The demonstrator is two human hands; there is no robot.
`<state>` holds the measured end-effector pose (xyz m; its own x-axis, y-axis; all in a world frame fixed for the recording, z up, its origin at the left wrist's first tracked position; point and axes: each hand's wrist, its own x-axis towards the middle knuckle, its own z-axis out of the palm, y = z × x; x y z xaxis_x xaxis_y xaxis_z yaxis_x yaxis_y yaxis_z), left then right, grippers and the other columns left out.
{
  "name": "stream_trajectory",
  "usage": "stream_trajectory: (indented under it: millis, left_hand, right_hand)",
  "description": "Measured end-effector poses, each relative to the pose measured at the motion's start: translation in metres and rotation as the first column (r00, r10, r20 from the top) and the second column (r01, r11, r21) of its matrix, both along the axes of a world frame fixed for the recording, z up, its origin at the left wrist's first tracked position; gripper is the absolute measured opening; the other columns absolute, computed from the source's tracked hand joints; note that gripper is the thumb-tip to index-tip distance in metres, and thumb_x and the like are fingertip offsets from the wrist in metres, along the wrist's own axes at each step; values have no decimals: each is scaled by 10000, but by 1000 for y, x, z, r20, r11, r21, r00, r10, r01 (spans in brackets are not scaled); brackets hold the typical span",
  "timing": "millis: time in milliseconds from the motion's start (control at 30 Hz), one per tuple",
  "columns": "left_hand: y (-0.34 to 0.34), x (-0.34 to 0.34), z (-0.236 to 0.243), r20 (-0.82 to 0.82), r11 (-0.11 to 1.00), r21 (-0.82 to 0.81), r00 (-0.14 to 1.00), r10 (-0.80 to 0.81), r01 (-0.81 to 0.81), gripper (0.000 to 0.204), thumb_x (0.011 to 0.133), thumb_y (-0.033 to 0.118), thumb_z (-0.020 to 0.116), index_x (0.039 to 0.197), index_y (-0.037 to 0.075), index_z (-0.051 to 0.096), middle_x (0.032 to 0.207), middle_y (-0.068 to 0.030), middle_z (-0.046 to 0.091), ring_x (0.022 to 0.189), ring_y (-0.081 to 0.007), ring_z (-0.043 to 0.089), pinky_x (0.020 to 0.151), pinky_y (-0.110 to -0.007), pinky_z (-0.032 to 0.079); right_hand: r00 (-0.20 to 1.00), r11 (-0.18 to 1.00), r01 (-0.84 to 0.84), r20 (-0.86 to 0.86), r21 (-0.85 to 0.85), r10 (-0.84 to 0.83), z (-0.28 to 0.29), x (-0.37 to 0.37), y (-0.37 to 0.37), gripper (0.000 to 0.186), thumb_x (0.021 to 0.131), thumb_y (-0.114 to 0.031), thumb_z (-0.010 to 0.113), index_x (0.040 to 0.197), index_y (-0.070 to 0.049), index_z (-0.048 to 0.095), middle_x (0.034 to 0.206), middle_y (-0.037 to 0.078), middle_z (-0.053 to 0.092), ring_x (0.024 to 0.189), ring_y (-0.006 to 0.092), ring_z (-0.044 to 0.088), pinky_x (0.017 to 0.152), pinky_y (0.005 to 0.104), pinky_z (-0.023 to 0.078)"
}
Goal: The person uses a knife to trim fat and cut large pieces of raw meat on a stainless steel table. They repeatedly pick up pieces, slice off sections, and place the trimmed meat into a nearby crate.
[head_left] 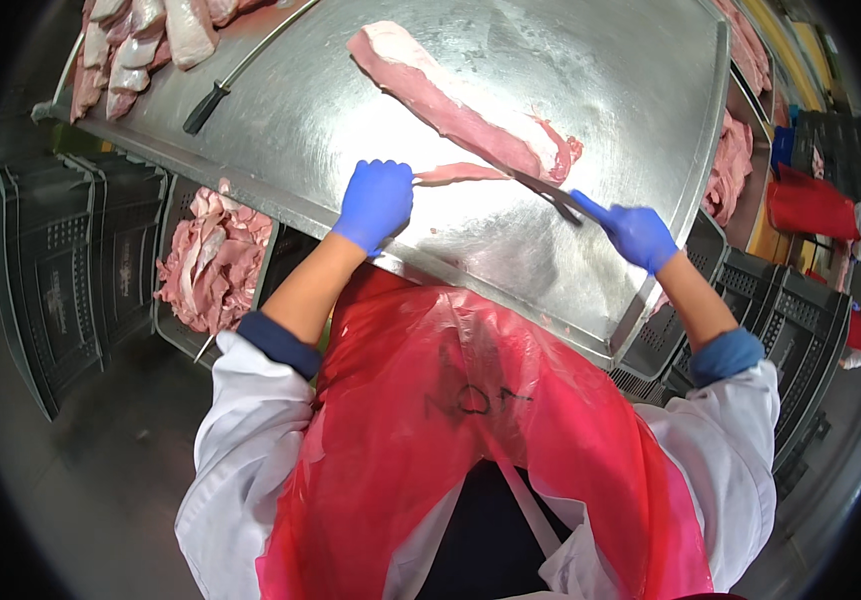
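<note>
A long piece of pork loin point(460, 105) lies slantwise on the steel table point(280, 130), pale fat along its upper side. My left hand point(377, 203), in a blue glove, is closed on one end of a thin strip of meat point(460, 173). That strip stretches right toward the loin's near end. In my blue-gloved right hand point(638, 235) is a knife point(550, 192), gripped by its blue handle. Its blade points up and left, with the tip at the strip beside the loin. Whether the strip is still joined to the loin, I cannot tell.
A sharpening steel point(212, 105) with a black handle lies at the table's left, near piled meat pieces point(140, 45). Below the left edge stands a crate of trimmings point(215, 260) beside stacked black crates point(80, 260). More meat point(730, 170) and crates flank the right; people in red aprons work beyond.
</note>
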<state>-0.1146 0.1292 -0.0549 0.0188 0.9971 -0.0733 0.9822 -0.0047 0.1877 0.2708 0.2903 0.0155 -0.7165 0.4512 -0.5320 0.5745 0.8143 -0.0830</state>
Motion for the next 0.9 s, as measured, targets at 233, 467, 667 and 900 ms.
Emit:
stream_trajectory:
  millis: [233, 467, 667, 900]
  left_hand:
    - [-95, -124, 22, 207, 962, 166, 962, 179, -215, 171, 900, 128, 575, 941, -21, 648, 847, -233, 655, 783, -436, 634, 713, -501, 500]
    - [-213, -368, 21, -440, 632, -533, 823, 361, -562, 467, 987, 372, 511, 1093, -59, 654, 1038, -340, 655, 1004, -498, 639, 854, -544, 520]
    - [-24, -338, 12, -279, 939, -237, 943, 181, -250, 625, 967, 444, 589, 1306, -80, 557, 1298, -313, 593, 1192, -438, 593, 1020, -473, 473]
    - [213, -126, -8, 119, 865, 145, 860, -497, 480, 605, 822, 468, 722, 1246, 54, 601, 1249, -171, 619, 1189, -377, 566, 1026, -479, 420]
  right_hand:
    - [781, 896, 400, -441, -191, -443, -23, 80, -78, 731, 898, -56, 615, 1554, -272, 375, 841, 173, 691, 729, 349, 697, 692, 439, 552]
    - [85, 461, 704, -580, -540, -810, -75, -42, -92, 681, 953, -126, 590, 1571, -254, 333, 919, 197, 722, 858, 314, 732, 809, 375, 549]
    - [271, 492, 822, -562, -288, -781, -72, -54, -157, 647, 955, -139, 556, 1558, -243, 349, 822, 264, 666, 744, 450, 652, 693, 489, 518]
    - [140, 369, 881, -582, -296, -801, -67, -102, -105, 628, 970, -135, 563, 1556, -219, 352, 882, 259, 682, 786, 441, 680, 670, 440, 521]
